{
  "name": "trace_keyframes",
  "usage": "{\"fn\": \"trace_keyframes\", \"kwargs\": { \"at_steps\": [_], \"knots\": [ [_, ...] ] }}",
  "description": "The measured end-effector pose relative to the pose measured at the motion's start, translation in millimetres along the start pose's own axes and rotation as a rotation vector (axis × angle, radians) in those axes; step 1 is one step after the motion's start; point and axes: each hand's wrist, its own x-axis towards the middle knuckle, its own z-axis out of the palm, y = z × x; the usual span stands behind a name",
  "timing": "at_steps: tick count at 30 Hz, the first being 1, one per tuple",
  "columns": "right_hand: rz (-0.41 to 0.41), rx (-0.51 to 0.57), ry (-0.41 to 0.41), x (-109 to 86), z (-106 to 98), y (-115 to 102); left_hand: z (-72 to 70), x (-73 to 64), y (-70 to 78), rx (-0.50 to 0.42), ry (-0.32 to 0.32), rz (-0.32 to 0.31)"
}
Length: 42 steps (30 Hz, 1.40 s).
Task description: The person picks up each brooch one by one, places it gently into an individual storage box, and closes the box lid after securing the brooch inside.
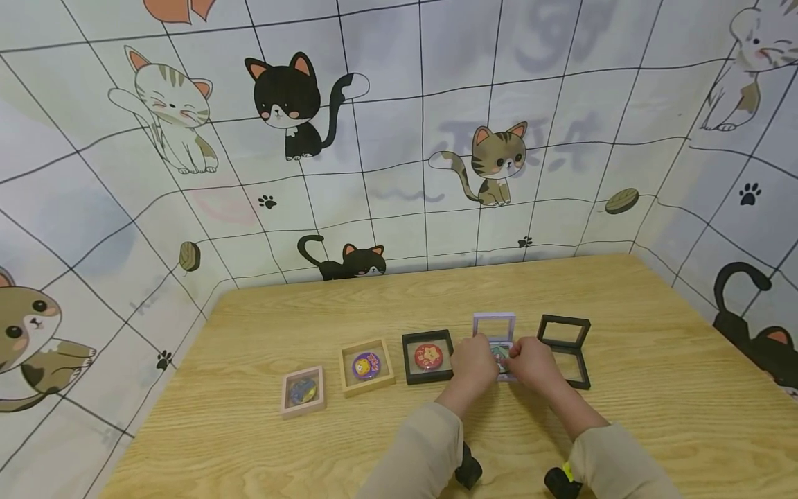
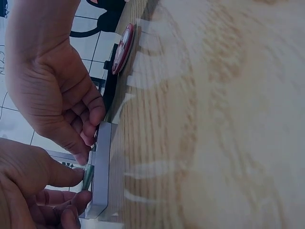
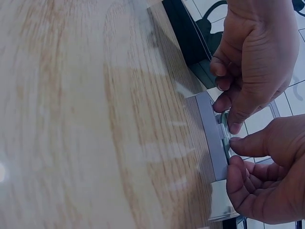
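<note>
A small lilac display frame [image 1: 494, 317] lies on the table with its windowed lid raised. Over its base is a round green badge [image 1: 501, 355], seen edge-on as a green rim [image 2: 88, 177] in the left wrist view. My right hand [image 1: 533, 364] pinches the badge between thumb and fingertips from the right. From the left, my left hand [image 1: 475, 364] has its thumb and fingertips on the badge's other side, close over the frame's edge [image 3: 209, 136]. Parts of the badge and base are hidden behind the fingers.
Left of the hands stand a black frame [image 1: 406, 360] with a red badge [image 1: 429, 356], a yellow wooden frame [image 1: 344, 371] with a purple badge [image 1: 366, 365], and a pink frame [image 1: 285, 400] with a blue-yellow badge [image 1: 303, 391]. To the right, another black frame [image 1: 584, 367] stands open.
</note>
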Motion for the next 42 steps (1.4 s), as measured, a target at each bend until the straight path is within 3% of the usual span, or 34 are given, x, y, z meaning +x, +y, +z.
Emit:
{"fn": "trace_keyframes", "kwargs": {
  "at_steps": [23, 36, 42],
  "knots": [
    [-0.019, -0.034, 0.030, -1.9, 1.1, -0.3, 0.7, -0.1, 1.8, 0.053, -0.003, -0.009],
    [0.008, -0.054, -0.021, -10.6, -3.2, -1.1, -4.9, 1.6, -6.0, -0.019, 0.014, 0.019],
    [-0.008, -0.085, -0.047, -15.5, -6.7, -2.2, -18.3, 5.5, -9.0, -0.108, 0.094, 0.012]
  ]
}}
